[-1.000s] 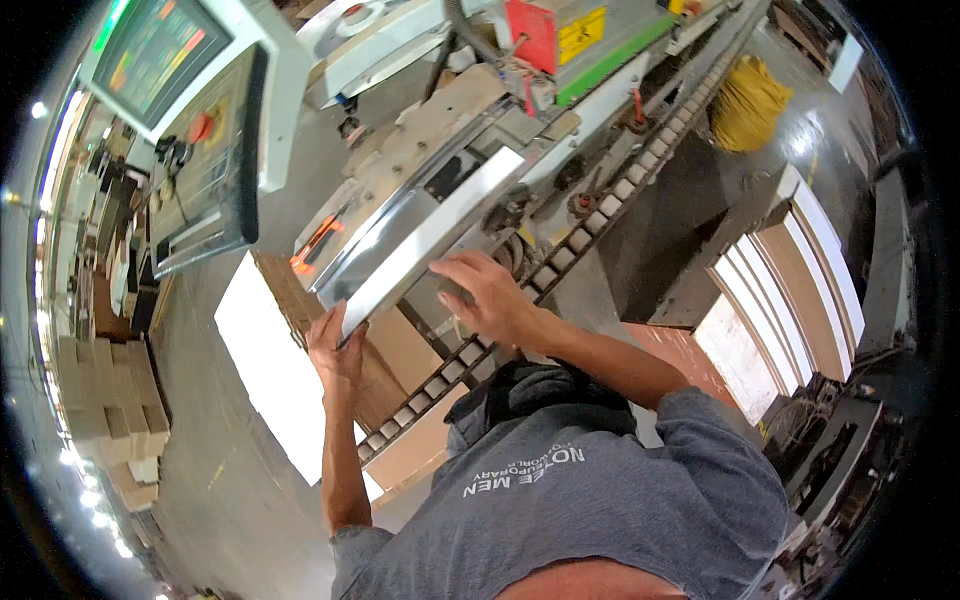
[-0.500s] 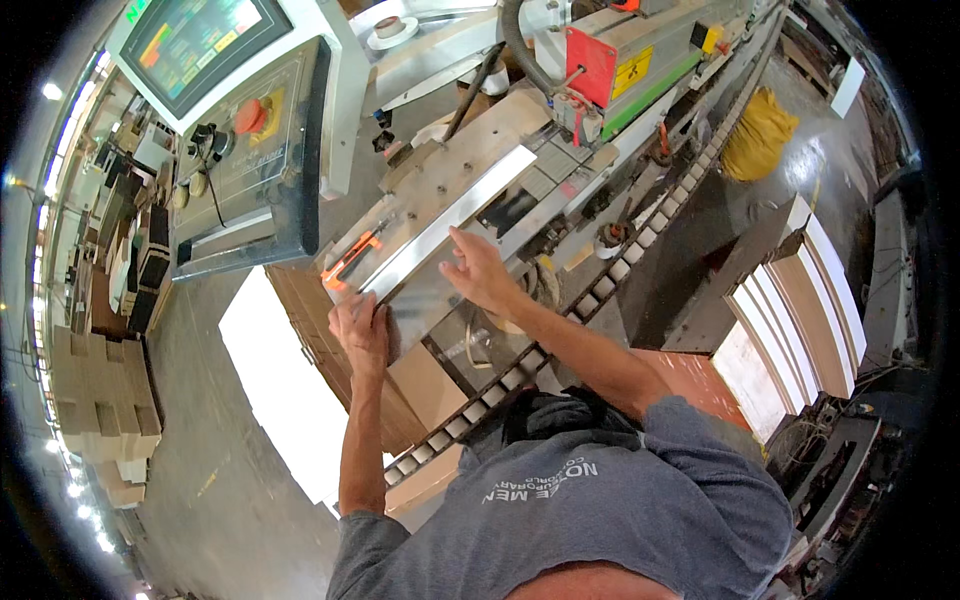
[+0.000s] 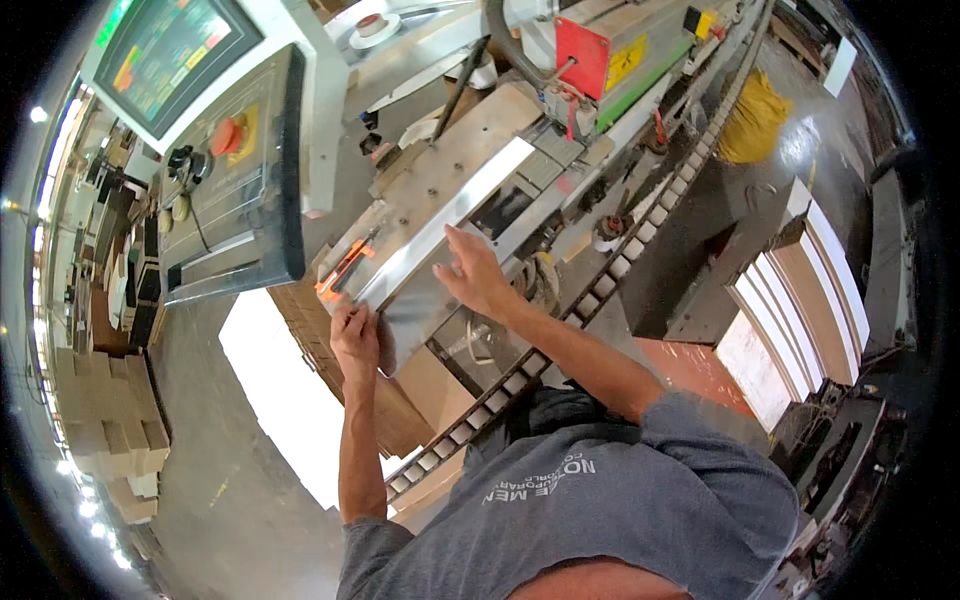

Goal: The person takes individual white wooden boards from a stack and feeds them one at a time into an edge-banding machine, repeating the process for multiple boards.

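A long white strip [image 3: 447, 227] lies slantwise along the metal bed [image 3: 478, 128] of a machine. At its near end my left hand [image 3: 355, 338] is closed, with thumb and fingers pinching the strip's end. My right hand [image 3: 474, 276] is beside the strip's middle, fingers apart and index finger stretched toward its edge. Nothing shows in that hand; whether the fingertip touches the strip I cannot tell. Just beyond my left hand, an orange utility knife [image 3: 343, 272] rests on the bed, left of the strip.
A control panel with a red button [image 3: 229, 136] stands at the left. A roller chain track [image 3: 590, 305] runs diagonally past my right forearm. White-faced boards [image 3: 800, 315] are stacked at right, more white panels [image 3: 275, 390] at lower left. A yellow sack [image 3: 755, 118] sits on the floor.
The whole view has shifted slightly, with the control panel further left. Both hands keep nearly the same places at the strip.
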Motion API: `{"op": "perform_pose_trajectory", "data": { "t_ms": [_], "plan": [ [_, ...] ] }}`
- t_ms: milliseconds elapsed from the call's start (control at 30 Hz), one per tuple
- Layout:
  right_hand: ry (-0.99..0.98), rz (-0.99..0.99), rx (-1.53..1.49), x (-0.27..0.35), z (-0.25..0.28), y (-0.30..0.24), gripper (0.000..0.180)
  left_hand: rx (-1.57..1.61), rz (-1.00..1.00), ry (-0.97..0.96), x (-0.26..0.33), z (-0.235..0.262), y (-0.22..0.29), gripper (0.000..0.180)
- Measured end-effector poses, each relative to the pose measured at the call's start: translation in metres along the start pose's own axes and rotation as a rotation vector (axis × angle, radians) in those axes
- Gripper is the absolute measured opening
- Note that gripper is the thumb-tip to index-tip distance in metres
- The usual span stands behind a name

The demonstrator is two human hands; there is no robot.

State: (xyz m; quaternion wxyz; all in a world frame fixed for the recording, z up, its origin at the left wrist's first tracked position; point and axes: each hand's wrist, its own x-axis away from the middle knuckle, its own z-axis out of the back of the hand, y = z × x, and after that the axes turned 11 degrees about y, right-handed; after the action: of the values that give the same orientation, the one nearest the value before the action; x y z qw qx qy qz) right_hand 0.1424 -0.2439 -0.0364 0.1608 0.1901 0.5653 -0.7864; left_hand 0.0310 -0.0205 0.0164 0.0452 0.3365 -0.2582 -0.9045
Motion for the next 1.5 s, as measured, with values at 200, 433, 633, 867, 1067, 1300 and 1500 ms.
{"op": "perform_pose_trajectory", "data": {
  "t_ms": [200, 433, 633, 867, 1067, 1300, 1500],
  "plan": [
    [-0.006, -0.029, 0.078, -0.027, 0.023, 0.014, 0.066, 0.017, -0.138, 0.077, -0.018, -0.032, 0.025, 0.019],
    [0.098, 0.075, 0.128, -0.063, 0.057, 0.05, 0.061, 0.111, -0.083, 0.066, -0.038, -0.083, 0.058, 0.014],
    [0.07, -0.11, -0.123, -0.087, 0.12, 0.042, 0.057, 0.083, -0.255, 0.076, -0.055, -0.148, 0.068, 0.016],
    [0.201, 0.051, 0.106, 0.003, 0.252, 0.024, 0.038, 0.155, -0.048, -0.012, -0.081, -0.206, 0.105, 0.013],
    [0.336, -0.401, 0.614, 0.114, 0.447, 0.088, 0.043, -0.028, -0.266, 0.03, -0.102, -0.244, 0.126, 0.026],
    [0.14, -0.359, 1.464, 0.173, 0.599, 0.142, 0.051, 0.136, -0.185, -0.109, -0.065, -0.233, 0.197, 0.028],
    [0.078, -0.399, 1.4, 0.165, 0.614, 0.159, 0.044, 0.282, -0.135, -0.072, -0.056, -0.233, 0.171, 0.026]
  ]
}}
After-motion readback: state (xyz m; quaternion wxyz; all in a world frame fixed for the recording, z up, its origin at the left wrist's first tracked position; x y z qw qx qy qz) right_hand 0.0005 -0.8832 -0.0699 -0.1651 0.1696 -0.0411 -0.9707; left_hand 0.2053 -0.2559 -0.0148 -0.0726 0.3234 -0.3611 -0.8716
